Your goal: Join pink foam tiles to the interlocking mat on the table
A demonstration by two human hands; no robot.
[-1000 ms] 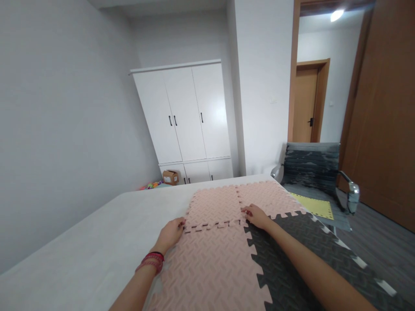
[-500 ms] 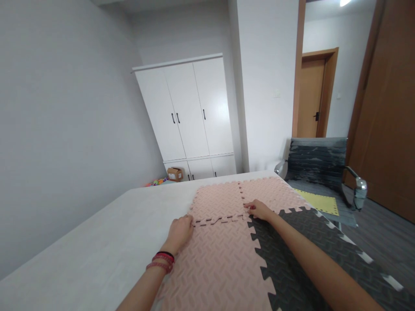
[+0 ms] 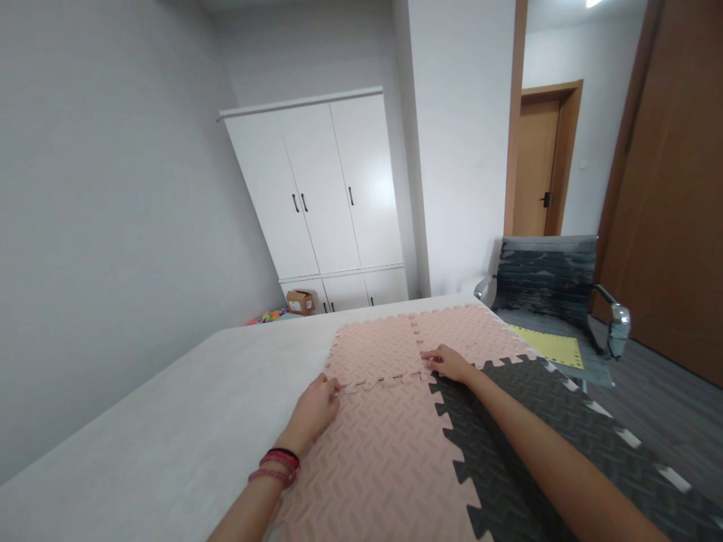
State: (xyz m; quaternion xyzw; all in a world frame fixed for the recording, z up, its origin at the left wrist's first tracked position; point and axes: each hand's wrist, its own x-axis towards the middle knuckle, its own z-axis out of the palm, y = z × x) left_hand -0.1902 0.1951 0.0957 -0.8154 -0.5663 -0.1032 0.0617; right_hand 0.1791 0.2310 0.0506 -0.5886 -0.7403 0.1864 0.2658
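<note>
Pink interlocking foam mats [image 3: 378,452] lie on the white table, with a seam of jagged teeth between the near and far pieces. My left hand [image 3: 317,403], bracelets on its wrist, rests at the left end of that seam, fingers curled over the mat edge. At the seam's right end, my right hand [image 3: 446,363] touches the pink mat with its index finger stretched out. A black foam mat [image 3: 508,421] lies under my right forearm, its toothed edge beside the near pink mat. Neither hand has lifted a mat.
The white table [image 3: 186,421] extends to the left. Beyond its right edge stands a dark chair [image 3: 547,271] with a yellow foam sheet [image 3: 550,348] on its seat. A cardboard box [image 3: 300,302] sits near the white cabinet [image 3: 321,188] behind.
The gaps along the seam between the near and far pink mats look narrower. My left hand has shifted slightly at the edge, and the view has moved a little.
</note>
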